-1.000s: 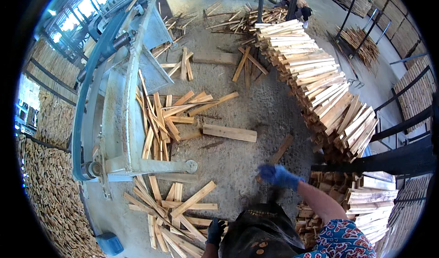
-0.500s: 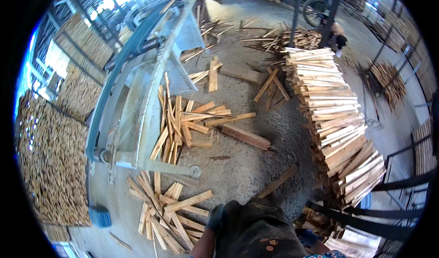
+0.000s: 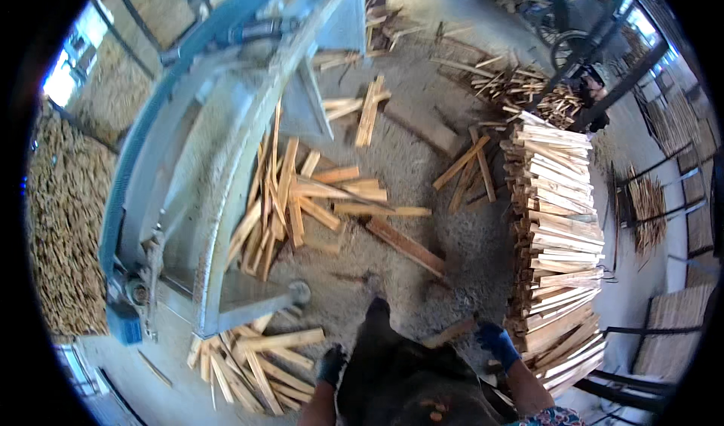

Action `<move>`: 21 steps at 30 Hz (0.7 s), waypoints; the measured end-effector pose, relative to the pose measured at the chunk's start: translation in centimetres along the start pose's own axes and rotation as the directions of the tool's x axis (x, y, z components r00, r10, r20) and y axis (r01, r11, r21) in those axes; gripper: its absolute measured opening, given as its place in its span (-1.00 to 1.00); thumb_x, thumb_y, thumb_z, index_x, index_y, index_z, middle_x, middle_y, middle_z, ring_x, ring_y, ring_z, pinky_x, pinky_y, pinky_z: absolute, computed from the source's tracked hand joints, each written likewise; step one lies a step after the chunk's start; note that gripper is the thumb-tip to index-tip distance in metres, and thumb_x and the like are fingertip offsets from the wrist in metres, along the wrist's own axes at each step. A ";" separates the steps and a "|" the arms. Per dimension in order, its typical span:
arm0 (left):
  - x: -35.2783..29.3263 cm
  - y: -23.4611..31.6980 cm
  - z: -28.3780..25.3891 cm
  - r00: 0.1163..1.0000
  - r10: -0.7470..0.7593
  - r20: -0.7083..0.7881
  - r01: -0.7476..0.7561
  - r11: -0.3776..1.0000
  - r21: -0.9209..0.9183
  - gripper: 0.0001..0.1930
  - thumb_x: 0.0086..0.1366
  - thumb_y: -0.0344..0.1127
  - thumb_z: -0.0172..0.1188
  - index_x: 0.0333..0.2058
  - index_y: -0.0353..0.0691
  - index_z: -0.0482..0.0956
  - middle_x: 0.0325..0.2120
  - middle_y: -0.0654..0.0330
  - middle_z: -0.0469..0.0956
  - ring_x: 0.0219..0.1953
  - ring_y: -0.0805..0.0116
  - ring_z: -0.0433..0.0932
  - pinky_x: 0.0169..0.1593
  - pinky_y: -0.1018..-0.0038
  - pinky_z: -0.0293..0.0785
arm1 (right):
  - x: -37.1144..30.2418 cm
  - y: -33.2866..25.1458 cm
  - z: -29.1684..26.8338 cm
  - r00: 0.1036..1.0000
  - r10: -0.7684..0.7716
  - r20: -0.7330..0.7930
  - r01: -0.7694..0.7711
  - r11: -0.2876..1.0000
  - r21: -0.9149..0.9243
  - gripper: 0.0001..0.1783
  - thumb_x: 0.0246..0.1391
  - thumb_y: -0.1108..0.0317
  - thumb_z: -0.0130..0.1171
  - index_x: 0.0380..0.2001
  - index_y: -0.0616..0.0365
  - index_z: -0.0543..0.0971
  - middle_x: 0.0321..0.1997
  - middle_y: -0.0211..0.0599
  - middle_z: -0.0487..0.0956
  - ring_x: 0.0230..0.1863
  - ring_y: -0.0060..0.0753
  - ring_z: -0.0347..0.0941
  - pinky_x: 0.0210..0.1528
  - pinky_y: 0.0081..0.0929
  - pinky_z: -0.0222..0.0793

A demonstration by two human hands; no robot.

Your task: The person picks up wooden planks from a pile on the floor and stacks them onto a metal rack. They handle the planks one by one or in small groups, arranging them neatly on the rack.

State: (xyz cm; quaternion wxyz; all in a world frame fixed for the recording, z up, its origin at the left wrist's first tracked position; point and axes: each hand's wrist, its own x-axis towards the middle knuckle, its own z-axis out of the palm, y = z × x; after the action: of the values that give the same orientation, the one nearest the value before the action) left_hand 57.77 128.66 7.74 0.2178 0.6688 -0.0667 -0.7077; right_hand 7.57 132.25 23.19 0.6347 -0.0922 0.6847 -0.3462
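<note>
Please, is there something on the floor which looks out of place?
Yes: loose boards lie crisscrossed on the floor beside the machine, unlike the stack on the right, whose pieces lie mostly side by side.

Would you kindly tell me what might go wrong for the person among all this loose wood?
The wooden plank lying ahead and to the right of the forward leg could become a trip hazard.
The stack of wooden slats has uneven ends near the right gloved hand; a bump might dislodge some.
The crisscrossed wooden slats beside the left gloved hand might slide if stepped on.
</note>
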 end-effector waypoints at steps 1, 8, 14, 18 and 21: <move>-1.1 4.7 3.6 0.997 -0.037 -0.068 0.045 0.992 0.119 -0.64 0.27 -0.15 0.02 0.00 -0.12 0.39 -0.31 0.15 0.53 -0.40 0.34 0.48 -0.44 0.47 0.37 | 0.4 -1.3 -0.7 0.996 0.062 -0.057 -0.065 0.997 -0.043 -0.58 0.05 0.25 0.13 0.02 0.05 0.44 -0.25 -0.37 0.58 -0.34 -0.51 0.50 -0.38 -0.55 0.38; -3.2 19.2 10.4 0.965 0.263 0.003 -0.261 0.958 -0.115 -0.58 0.23 -0.01 0.06 -0.04 -0.12 0.39 -0.34 0.24 0.55 -0.34 0.42 0.52 -0.40 0.57 0.34 | 7.0 -12.7 3.0 0.999 -0.031 0.041 0.047 0.866 -0.497 -0.63 0.04 0.20 0.16 -0.08 0.10 0.52 -0.26 -0.40 0.58 -0.34 -0.61 0.45 -0.33 -0.59 0.37; -1.0 21.4 14.6 0.954 0.300 -0.020 -0.292 0.909 -0.299 -0.54 0.25 -0.01 0.03 0.03 -0.16 0.35 -0.24 0.12 0.55 -0.36 0.35 0.53 -0.41 0.55 0.37 | 13.4 -20.8 5.3 0.981 -0.155 0.120 0.191 0.895 -0.403 -0.69 0.07 0.34 0.15 -0.10 0.17 0.53 -0.20 -0.36 0.57 -0.23 -0.52 0.45 -0.15 -0.55 0.39; -0.3 18.8 14.8 0.989 -0.024 -0.149 -0.007 0.980 -0.199 -0.45 0.23 0.10 0.03 0.08 -0.11 0.30 -0.12 0.05 0.50 -0.19 0.13 0.51 -0.27 0.33 0.40 | 17.4 -24.4 6.4 0.953 -0.163 0.256 0.249 0.903 -0.351 -0.68 0.08 0.34 0.15 -0.08 0.18 0.52 -0.17 -0.36 0.56 -0.18 -0.56 0.45 -0.09 -0.56 0.38; -0.8 16.3 14.7 0.964 -0.048 -0.261 -0.007 0.979 -0.203 -0.41 0.22 0.16 0.01 0.07 -0.13 0.27 -0.14 0.04 0.52 -0.29 0.12 0.53 -0.39 0.33 0.39 | 19.4 -26.4 6.1 0.941 -0.102 0.324 0.241 0.871 -0.427 -0.66 0.07 0.38 0.17 -0.05 0.15 0.50 -0.09 -0.36 0.54 -0.10 -0.55 0.44 -0.03 -0.58 0.37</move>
State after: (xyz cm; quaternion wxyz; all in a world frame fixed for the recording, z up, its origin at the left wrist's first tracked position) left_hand 46.98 111.52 16.21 0.2841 0.7324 0.0421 -0.6174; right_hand 1.54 99.49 23.50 0.6545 -0.3511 0.6352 -0.2121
